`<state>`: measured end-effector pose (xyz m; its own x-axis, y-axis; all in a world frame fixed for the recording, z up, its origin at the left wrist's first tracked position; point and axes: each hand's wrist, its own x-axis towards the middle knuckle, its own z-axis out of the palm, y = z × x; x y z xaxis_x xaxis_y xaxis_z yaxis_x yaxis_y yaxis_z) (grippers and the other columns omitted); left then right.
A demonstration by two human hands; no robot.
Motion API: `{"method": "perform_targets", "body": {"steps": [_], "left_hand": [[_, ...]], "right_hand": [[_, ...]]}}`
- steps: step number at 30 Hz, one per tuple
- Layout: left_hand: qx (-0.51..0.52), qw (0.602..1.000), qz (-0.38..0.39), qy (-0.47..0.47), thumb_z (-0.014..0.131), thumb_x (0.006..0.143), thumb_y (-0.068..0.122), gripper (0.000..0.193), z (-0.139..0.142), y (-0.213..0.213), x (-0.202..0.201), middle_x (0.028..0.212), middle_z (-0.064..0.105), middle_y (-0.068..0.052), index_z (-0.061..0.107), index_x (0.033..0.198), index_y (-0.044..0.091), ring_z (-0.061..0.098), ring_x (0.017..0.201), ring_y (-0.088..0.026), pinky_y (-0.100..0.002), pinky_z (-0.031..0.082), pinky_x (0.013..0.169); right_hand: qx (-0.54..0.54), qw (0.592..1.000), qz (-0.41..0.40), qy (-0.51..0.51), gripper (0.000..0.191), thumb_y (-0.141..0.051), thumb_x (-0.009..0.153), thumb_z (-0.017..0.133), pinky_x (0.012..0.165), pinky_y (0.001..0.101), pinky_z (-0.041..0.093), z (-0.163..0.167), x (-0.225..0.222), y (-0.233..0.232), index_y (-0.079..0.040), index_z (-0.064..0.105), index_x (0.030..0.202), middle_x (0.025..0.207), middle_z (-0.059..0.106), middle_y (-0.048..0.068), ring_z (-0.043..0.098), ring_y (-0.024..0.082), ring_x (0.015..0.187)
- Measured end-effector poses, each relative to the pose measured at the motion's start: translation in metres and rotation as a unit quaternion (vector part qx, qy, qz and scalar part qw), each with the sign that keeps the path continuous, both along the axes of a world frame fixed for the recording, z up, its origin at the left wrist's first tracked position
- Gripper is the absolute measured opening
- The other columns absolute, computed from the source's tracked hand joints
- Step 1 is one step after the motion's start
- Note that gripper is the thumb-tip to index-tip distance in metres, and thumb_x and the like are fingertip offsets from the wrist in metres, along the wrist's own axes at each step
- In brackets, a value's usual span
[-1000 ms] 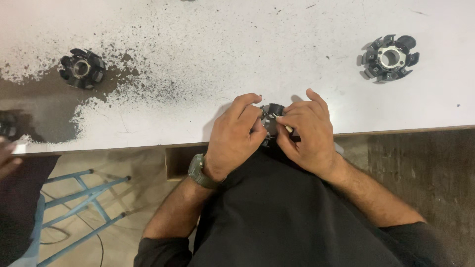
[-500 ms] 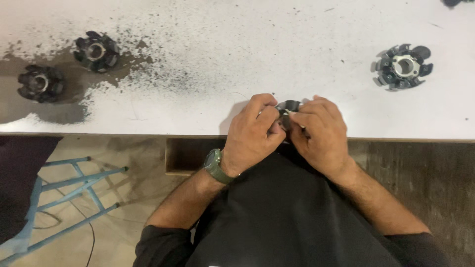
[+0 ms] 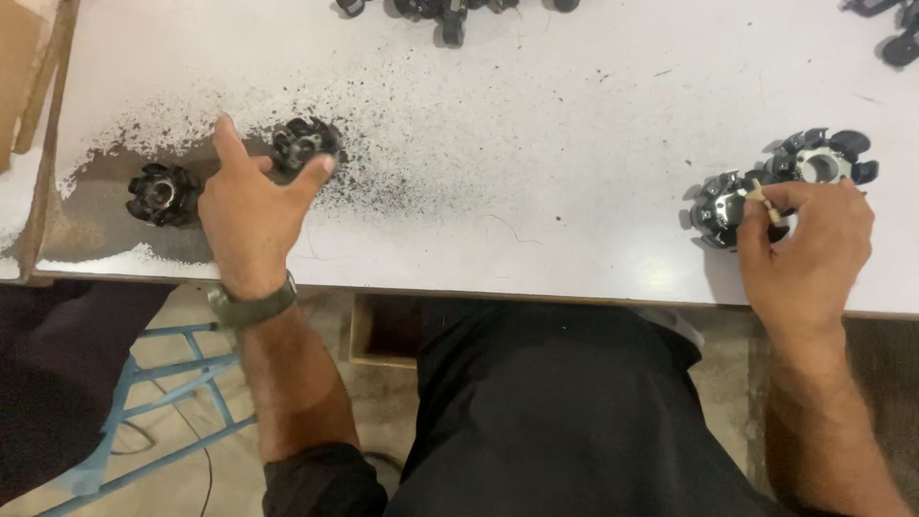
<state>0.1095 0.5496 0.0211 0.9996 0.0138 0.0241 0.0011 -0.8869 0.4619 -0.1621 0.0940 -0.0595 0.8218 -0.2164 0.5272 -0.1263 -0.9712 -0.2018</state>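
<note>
Your left hand (image 3: pixel 251 206) is spread, fingertip touching a black finned hub (image 3: pixel 304 146) on the worktop (image 3: pixel 536 144); your right hand (image 3: pixel 804 251) pinches another hub (image 3: pixel 725 209) beside a third (image 3: pixel 821 161). They look rigid, probably heavy and grimy: grip across the fins. The near edge is close; the middle lies open.

White table (image 3: pixel 536 115), its left part speckled with black dust and worn to a grey patch (image 3: pixel 96 225). Dark clustered parts (image 3: pixel 445 11) at the far edge, more black pieces (image 3: pixel 895 38) in the far right corner. Brown board (image 3: pixel 24 67) beside the table's left end. Blue metal frame (image 3: pixel 144 383) on the floor below, a thin dark cable (image 3: pixel 196 460) near it.
</note>
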Motion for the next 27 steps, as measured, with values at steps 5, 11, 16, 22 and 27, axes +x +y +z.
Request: {"method": "perform_targets", "body": {"steps": [5,11,16,22,27], "left_hand": [[0.208,0.936,-0.253,-0.133,0.098,0.062,0.057,0.131,-0.003,-0.038,-0.012,0.153,0.038,-0.035,0.025,0.156,0.002,0.038,0.143,-0.050,-0.064,0.036,0.109],[-0.014,0.928,-0.364,-0.081,0.092,0.075,0.044,0.116,-0.049,-0.112,-0.045,0.147,0.052,-0.021,0.023,0.161,0.007,0.051,0.130,-0.034,-0.051,0.041,0.111],[-0.097,0.875,-0.471,-0.064,0.091,0.072,0.044,0.114,-0.046,-0.162,-0.124,0.144,0.053,-0.019,0.027,0.158,0.006,0.053,0.129,-0.035,-0.051,0.043,0.110],[-0.177,0.839,-0.476,-0.195,0.087,0.084,0.034,0.074,-0.011,-0.161,-0.150,0.153,0.045,-0.022,0.050,0.143,0.009,0.047,0.144,-0.039,-0.051,0.041,0.121],[-0.120,0.874,-0.444,-0.155,0.081,0.087,0.018,0.026,-0.011,-0.174,-0.147,0.140,0.055,-0.016,0.068,0.107,0.009,0.053,0.134,-0.036,-0.050,0.045,0.109]], "right_hand": [[-0.012,1.000,0.001,0.008,0.016,0.000,0.106,0.073,0.113,0.0410,0.042,-0.006,0.001,-0.007,-0.008,0.060,0.108,0.101,0.063,0.004,0.058,0.026,0.098],[0.005,1.000,-0.013,-0.012,0.016,-0.001,0.105,0.074,0.119,0.0445,0.039,-0.002,0.009,-0.010,-0.008,0.061,0.111,0.102,0.064,0.005,0.060,0.027,0.099],[0.090,0.993,0.002,-0.079,0.019,0.003,0.110,0.074,0.123,0.0501,0.038,0.001,0.006,0.003,-0.006,0.060,0.117,0.105,0.066,0.008,0.062,0.026,0.099],[0.252,0.951,0.122,-0.134,0.024,0.003,0.101,0.067,0.126,0.0566,0.037,0.013,0.003,0.062,-0.007,0.055,0.119,0.113,0.068,0.011,0.069,0.023,0.112],[0.264,0.943,0.182,-0.094,0.028,0.000,0.089,0.072,0.122,0.0582,0.040,0.026,0.015,0.106,-0.007,0.058,0.113,0.108,0.069,0.010,0.068,0.027,0.110]]}}
